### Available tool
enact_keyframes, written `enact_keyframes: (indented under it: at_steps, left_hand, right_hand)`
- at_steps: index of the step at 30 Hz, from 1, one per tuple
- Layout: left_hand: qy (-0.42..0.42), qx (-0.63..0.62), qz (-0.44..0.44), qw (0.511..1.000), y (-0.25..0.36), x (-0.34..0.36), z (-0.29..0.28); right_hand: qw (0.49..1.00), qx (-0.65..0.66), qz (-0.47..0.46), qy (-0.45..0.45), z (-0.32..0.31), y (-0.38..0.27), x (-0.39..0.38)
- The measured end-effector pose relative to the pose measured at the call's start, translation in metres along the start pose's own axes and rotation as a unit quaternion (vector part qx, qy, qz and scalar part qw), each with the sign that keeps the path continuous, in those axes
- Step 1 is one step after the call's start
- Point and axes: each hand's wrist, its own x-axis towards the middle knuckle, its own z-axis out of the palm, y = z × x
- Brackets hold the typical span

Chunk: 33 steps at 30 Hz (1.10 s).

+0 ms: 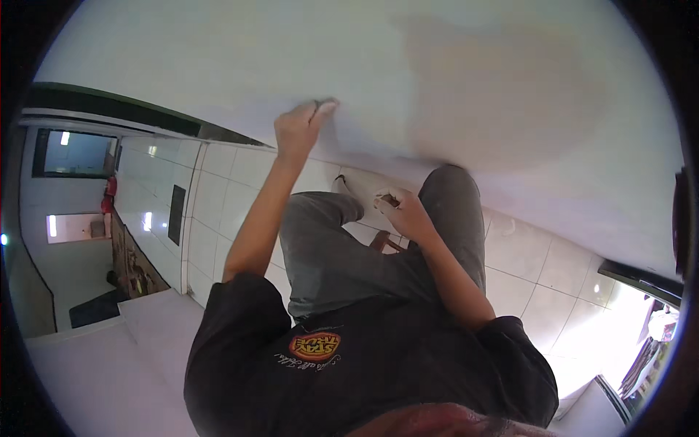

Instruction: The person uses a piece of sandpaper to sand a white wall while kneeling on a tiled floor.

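Observation:
My left hand [298,130] is raised against the pale wall [218,51], fingers closed at its surface; what they hold, if anything, I cannot make out. A broad beige-grey patch [502,87] marks the wall at the upper right. My right hand [400,215] is lower, in front of my body between my legs, fingers curled round a small dark brownish thing I cannot identify, with whitish residue on the fingertips.
A wooden stool [381,240] shows between my legs, over white floor tiles [524,247]. A dark strip [109,102] runs along the wall's edge at left. A doorway [76,153] lies far left. A dark ledge [630,280] and a bright opening with hanging things stand at right.

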Motion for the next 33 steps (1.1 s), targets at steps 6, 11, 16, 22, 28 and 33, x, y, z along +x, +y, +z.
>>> enact_keyframes:
  at_steps: [6,11,16,22,28,33]
  left_hand:
    - [0.011,-0.004,-0.01,1.0,0.016,0.002,-0.021]
    - [-0.043,-0.007,0.0,0.999,0.002,0.001,-0.005]
    - [-0.053,-0.033,-0.015,0.998,-0.008,-0.045,0.018]
    - [-0.006,-0.109,-0.09,0.99,0.038,0.015,-0.02]
    - [-0.101,-0.022,-0.087,0.991,0.003,-0.046,0.019]
    - [-0.016,-0.091,-0.115,0.989,0.045,-0.01,-0.015]
  right_hand:
    - [0.999,-0.016,0.029,-0.008,-0.005,-0.001,-0.002]
    - [1.0,-0.024,-0.001,0.001,0.001,0.006,-0.001]
    - [1.0,-0.022,-0.002,-0.004,-0.003,-0.005,-0.003]
    - [0.999,-0.039,-0.009,-0.001,-0.004,-0.001,-0.004]
    - [0.999,-0.022,-0.026,-0.003,0.003,0.003,-0.004]
    - [0.999,-0.042,-0.014,0.0,-0.004,0.009,-0.002]
